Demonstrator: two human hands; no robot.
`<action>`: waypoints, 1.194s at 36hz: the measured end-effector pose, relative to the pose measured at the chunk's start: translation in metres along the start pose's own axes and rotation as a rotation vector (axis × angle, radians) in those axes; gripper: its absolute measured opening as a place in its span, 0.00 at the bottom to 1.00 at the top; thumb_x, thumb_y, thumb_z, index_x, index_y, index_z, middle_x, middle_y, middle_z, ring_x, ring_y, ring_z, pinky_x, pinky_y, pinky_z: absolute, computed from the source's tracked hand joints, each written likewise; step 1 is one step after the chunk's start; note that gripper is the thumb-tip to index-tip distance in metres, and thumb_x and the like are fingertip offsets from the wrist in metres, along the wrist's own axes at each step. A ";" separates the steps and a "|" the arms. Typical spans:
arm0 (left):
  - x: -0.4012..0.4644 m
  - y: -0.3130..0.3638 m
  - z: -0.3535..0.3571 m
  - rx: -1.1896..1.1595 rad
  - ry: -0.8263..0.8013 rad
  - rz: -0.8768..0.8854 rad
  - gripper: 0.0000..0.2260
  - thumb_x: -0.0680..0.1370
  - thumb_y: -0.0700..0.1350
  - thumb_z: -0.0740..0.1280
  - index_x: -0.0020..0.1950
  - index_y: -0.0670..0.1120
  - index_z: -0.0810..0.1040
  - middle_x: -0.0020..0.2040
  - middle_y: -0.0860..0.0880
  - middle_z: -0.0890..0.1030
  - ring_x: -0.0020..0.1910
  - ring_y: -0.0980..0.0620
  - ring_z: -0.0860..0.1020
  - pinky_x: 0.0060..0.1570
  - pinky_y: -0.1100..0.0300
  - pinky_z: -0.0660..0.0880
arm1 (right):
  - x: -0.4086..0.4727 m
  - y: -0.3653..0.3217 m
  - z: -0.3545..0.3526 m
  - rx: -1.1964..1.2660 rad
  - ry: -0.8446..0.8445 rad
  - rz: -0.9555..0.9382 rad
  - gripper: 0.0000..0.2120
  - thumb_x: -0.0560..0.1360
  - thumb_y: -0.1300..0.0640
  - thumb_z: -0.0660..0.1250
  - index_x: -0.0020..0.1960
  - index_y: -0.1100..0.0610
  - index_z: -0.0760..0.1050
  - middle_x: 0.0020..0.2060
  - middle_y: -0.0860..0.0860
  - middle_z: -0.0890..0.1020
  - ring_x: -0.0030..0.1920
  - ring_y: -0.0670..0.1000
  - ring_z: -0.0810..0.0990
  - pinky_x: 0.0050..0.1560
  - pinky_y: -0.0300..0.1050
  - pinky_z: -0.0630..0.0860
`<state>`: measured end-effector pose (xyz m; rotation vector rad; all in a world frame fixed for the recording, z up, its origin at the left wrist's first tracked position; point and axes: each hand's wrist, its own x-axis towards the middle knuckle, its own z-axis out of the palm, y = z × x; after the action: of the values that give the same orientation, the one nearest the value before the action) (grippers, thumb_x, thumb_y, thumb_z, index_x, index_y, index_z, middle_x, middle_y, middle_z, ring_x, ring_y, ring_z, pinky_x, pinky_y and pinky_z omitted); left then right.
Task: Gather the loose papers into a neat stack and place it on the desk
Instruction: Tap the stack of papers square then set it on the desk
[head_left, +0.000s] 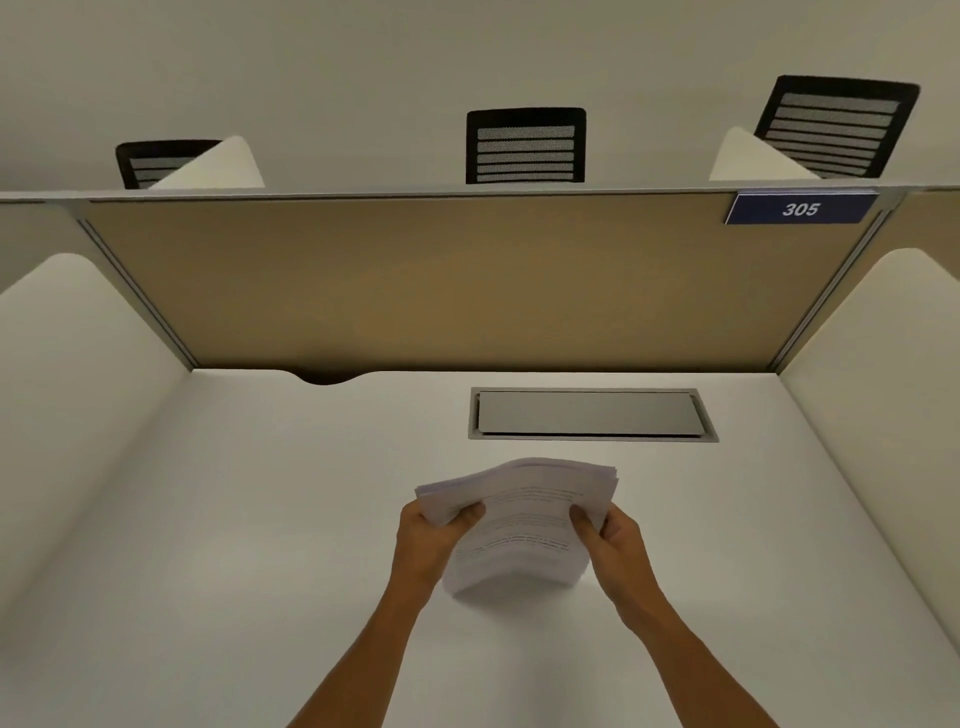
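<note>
A thick stack of white printed papers (522, 525) is held in both hands over the white desk (260, 519), near its middle. The sheets bow upward and their near edge rests on or just above the desk top. My left hand (434, 535) grips the stack's left side with the thumb on top. My right hand (610, 540) grips the right side the same way. The edges are roughly aligned, with a few sheets fanned out at the far left corner.
A grey metal cable flap (589, 414) is set into the desk behind the papers. A tan partition (467, 280) with a blue "305" sign (800, 209) closes the back; white side panels (67, 395) flank the desk. Three black chairs stand beyond.
</note>
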<state>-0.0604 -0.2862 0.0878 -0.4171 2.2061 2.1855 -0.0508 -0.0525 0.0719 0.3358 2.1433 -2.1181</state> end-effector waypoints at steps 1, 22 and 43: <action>-0.001 -0.002 0.000 -0.001 -0.015 -0.013 0.15 0.64 0.53 0.79 0.50 0.53 0.85 0.45 0.51 0.87 0.45 0.53 0.85 0.40 0.62 0.82 | -0.001 0.002 0.000 -0.009 -0.009 0.003 0.09 0.82 0.53 0.65 0.59 0.47 0.80 0.51 0.44 0.87 0.51 0.43 0.85 0.44 0.36 0.82; -0.004 -0.014 0.002 0.021 -0.079 -0.043 0.15 0.69 0.48 0.78 0.54 0.54 0.83 0.48 0.52 0.87 0.48 0.52 0.85 0.41 0.63 0.81 | 0.001 0.015 0.000 -0.075 -0.019 0.035 0.10 0.82 0.55 0.65 0.61 0.48 0.79 0.51 0.45 0.87 0.53 0.46 0.84 0.48 0.37 0.81; -0.014 -0.035 0.001 0.052 -0.231 -0.115 0.16 0.73 0.43 0.75 0.57 0.59 0.81 0.54 0.55 0.85 0.54 0.54 0.83 0.49 0.61 0.81 | -0.004 0.026 -0.006 -0.153 -0.104 0.065 0.09 0.82 0.54 0.65 0.60 0.45 0.79 0.50 0.41 0.87 0.52 0.43 0.85 0.47 0.35 0.81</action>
<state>-0.0405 -0.2829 0.0558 -0.2672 2.0585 2.0018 -0.0401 -0.0463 0.0475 0.2697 2.1863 -1.8803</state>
